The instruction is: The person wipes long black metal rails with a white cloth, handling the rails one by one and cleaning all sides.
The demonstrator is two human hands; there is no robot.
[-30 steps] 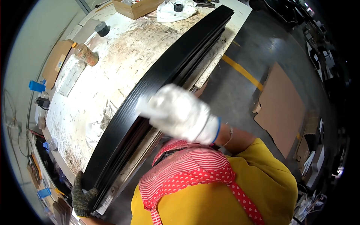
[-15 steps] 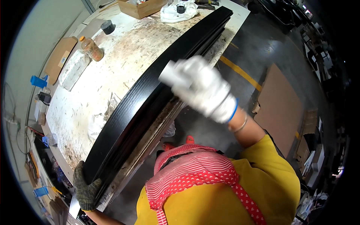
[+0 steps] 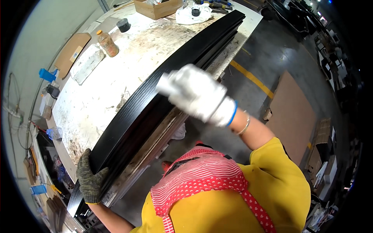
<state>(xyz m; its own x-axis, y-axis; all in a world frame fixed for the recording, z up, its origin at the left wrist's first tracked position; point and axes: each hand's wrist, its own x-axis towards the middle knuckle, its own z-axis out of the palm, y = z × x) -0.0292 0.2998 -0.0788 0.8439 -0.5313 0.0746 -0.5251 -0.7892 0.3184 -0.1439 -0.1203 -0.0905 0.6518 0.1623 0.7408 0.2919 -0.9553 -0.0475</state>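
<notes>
A stack of long black boards (image 3: 130, 112) with wood-grain faces lies along the near edge of the worktable. My left hand (image 3: 90, 179), in a dark green-grey knit glove, grips the near left end of the stack, thumb on the near side and fingers on the far side. Above the middle of the top board is my right hand (image 3: 198, 93) in a white glove with a blue cuff edge, smeared by motion. It is closed on a white, cloth-like piece (image 3: 166, 84), which is against or just over the board; its exact kind is blurred.
On the stained white worktable (image 3: 134, 50) stand an orange-capped bottle (image 3: 108, 43), a white wrapped block (image 3: 87, 64), a dark round tape roll (image 3: 123, 25) and a wooden box (image 3: 155, 9). A large brown sheet (image 3: 291, 116) lies on the floor to the right.
My right hand has moved slightly left and down along the board with the white piece. My left hand still holds the end of the stack. The whole view has shifted slightly.
</notes>
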